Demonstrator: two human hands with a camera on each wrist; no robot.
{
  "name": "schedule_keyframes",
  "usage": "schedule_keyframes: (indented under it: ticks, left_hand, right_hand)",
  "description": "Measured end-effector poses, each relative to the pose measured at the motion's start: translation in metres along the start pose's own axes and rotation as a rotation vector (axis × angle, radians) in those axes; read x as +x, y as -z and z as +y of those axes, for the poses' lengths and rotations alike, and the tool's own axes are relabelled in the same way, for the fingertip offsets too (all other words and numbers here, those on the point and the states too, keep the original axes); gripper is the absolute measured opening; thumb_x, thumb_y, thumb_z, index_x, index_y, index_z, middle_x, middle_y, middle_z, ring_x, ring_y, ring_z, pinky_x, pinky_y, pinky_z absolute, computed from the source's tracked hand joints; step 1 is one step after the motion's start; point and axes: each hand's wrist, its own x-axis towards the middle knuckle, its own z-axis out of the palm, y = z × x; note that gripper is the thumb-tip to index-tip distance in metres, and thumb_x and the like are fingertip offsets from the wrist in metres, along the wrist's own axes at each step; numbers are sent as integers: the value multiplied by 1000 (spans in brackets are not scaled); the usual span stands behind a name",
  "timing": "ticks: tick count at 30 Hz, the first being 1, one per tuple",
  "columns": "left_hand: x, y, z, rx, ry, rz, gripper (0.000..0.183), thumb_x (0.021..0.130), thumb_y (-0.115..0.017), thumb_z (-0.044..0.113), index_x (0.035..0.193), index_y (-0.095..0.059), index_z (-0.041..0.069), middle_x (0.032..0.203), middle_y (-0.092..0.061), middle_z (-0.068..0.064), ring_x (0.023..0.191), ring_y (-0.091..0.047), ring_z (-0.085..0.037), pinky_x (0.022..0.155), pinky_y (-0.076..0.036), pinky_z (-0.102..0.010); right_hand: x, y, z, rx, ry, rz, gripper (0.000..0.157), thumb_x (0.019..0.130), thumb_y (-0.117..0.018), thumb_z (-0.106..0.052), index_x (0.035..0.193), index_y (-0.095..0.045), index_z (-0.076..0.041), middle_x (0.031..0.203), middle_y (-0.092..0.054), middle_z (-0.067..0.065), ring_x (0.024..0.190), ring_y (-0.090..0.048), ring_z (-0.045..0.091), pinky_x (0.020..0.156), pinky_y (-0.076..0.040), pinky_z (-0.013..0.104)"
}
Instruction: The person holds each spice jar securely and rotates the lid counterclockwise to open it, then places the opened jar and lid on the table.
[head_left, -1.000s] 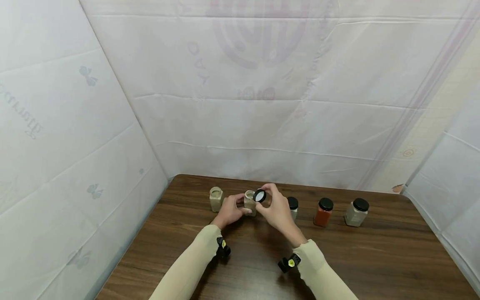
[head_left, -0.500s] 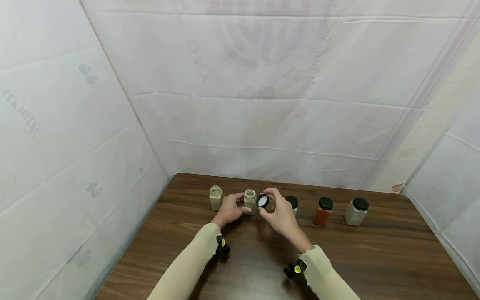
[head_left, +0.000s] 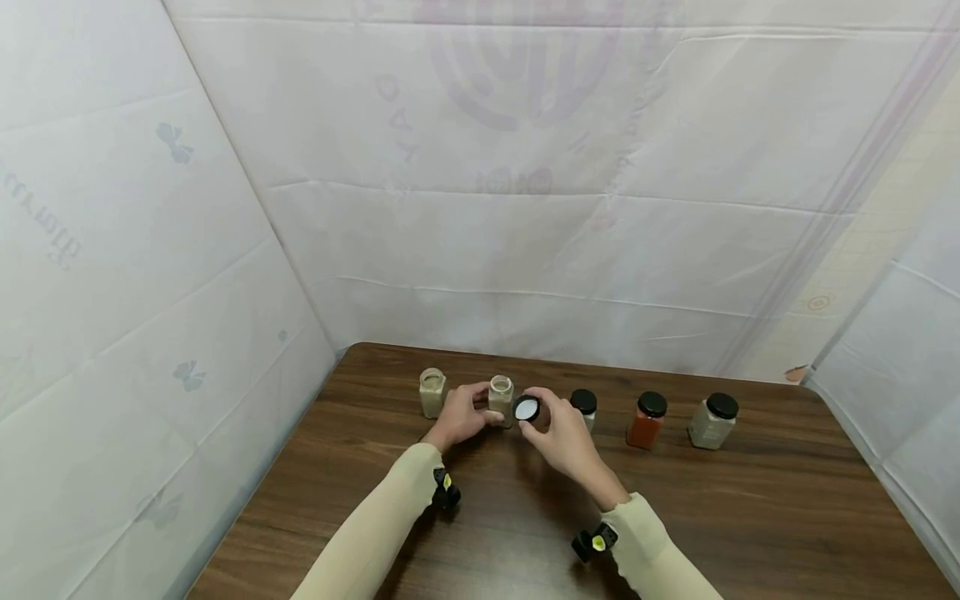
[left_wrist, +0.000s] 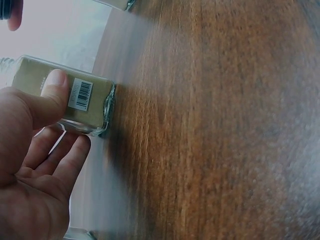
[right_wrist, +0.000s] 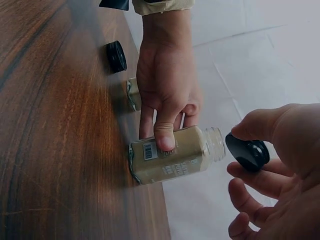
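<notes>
Near the far edge of a dark wooden bench (head_left: 495, 533), the left hand (head_left: 459, 418) is holding an uncapped glass jar (head_left: 501, 390) upright, its thumb pressing one side next to a white barcode label (left_wrist: 81, 95) and its fingers reaching around behind. The right hand (head_left: 564, 435) is pinching a black lid (head_left: 527, 409) between thumb and fingers, tilting its white inside toward the head camera and keeping it just to the right of the jar's mouth, apart from the glass. A second uncapped jar (head_left: 432, 395) is standing toward the bench's far left corner, just beyond the left hand. A spare lid (right_wrist: 116, 56), also black, is resting on the bench near the left wrist. Toward the far right corner, three capped jars are standing in a row: a pale jar (head_left: 588, 419) partly hiding behind the right hand, a red-filled jar (head_left: 645, 428) in the middle and a larger-looking pale-filled jar (head_left: 710, 428) nearest the corner. Behind the far edge, a white cloth wall (head_left: 480, 250) is showing faded purple print.
</notes>
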Motion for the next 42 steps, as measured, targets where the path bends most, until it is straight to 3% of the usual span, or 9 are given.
schedule_keyframes:
  ticks: [9, 13, 16, 20, 28, 42]
  left_hand:
    - [-1, 1, 3, 25, -29, 9, 53, 88, -84, 19, 136, -66, 6, 122, -73, -8, 117, -69, -27, 98, -55, -45]
    - [-1, 1, 3, 27, -30, 9, 53, 88, -84, 19, 136, -66, 7, 122, -74, -8, 116, -69, -26, 98, -55, -44]
    - [0, 2, 3, 30, -27, 8, 53, 88, -84, 19, 136, -66, 6, 122, -74, -8, 116, -69, -27, 97, -55, -44]
    - [-1, 2, 3, 32, -37, 13, 53, 88, -84, 18, 136, -65, 4, 123, -73, -11, 116, -69, -29, 97, -56, -45]
    - [-1, 1, 2, 26, -46, 12, 53, 90, -82, 15, 138, -64, 4, 123, -73, -11, 116, -69, -29, 97, -55, -45]
    - [-1, 1, 2, 14, -43, 13, 52, 89, -83, 16, 137, -65, 5, 123, -73, -11, 116, -69, -28, 97, -56, -44]
  right_hand:
    - [-2, -2, -1, 18, -4, -55, 45, 89, -80, -11, 130, -61, -9, 76, -57, -5, 63, -48, 13, 59, -41, 29]
    - [-3, -6, 0, -15, 11, -51, 44, 89, -82, -11, 128, -64, -8, 100, -66, 4, 89, -60, 22, 78, -50, 42]
    - [-3, -9, 0, -18, 13, -49, 43, 88, -83, -11, 127, -66, -8, 121, -63, 9, 109, -59, 30, 90, -50, 50]
    - [-3, -13, -1, -20, 4, -68, 44, 87, -83, -10, 127, -67, -9, 123, -62, 9, 109, -59, 31, 88, -51, 48]
    - [-4, -19, -3, -149, -29, -119, 44, 84, -85, -14, 125, -68, -11, 121, -67, 7, 101, -62, 29, 76, -51, 44]
    - [-3, -28, -8, -226, -88, -202, 43, 81, -90, -26, 119, -73, -15, 112, -70, 3, 92, -61, 23, 75, -50, 42]
